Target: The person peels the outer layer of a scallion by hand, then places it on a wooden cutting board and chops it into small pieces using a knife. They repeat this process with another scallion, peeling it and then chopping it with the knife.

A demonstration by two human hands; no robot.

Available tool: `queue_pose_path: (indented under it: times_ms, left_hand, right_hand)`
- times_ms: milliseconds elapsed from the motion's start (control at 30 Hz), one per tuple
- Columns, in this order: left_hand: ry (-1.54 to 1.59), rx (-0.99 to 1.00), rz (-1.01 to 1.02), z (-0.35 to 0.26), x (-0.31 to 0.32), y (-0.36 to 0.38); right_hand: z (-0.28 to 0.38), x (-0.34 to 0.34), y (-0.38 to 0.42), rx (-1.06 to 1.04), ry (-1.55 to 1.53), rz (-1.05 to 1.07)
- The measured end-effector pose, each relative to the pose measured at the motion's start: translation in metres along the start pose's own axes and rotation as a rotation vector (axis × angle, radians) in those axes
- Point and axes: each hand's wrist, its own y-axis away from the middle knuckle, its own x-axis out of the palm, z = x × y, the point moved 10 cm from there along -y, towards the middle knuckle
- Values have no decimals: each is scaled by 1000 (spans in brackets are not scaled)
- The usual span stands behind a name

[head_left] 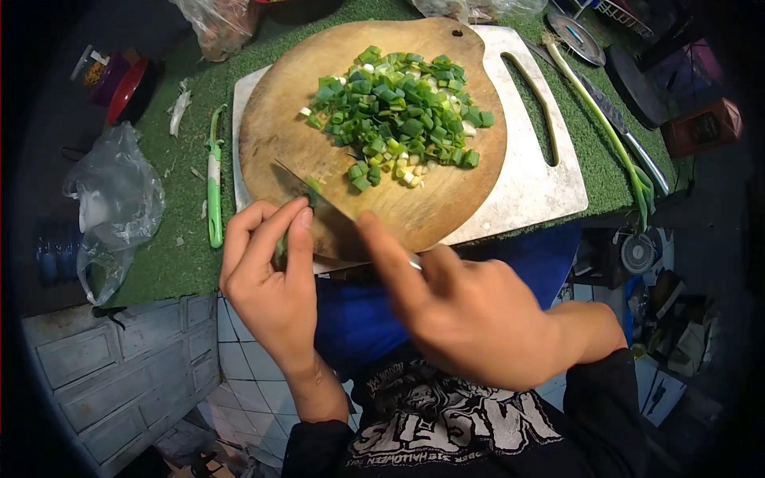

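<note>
My left hand (275,275) is closed around a green onion (311,196) at the near left edge of a round wooden cutting board (267,119). Only a short piece shows past the fingertips. My right hand (470,311) grips a knife (333,205), its index finger stretched along the back of the blade. The blade slants to the upper left over the board, right beside the onion piece and the left fingertips. The handle is mostly hidden in the palm. A heap of chopped green onion (398,111) covers the board's upper middle.
Under the wooden board lies a white plastic cutting board (550,191), on green turf matting (179,263). At left are a green-handled tool (214,191) and a clear plastic bag (119,199). A long green onion (598,111) and another knife (647,163) lie at right.
</note>
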Motion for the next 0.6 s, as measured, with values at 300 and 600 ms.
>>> queue_pose_path:
  times_ms: [300, 600]
  left_hand:
    - [148, -60, -69, 5, -3, 2]
    - [166, -64, -28, 10, -4, 3]
  right_hand:
    - [-6, -14, 29, -12, -11, -32]
    - [-7, -8, 25, -9, -255, -3]
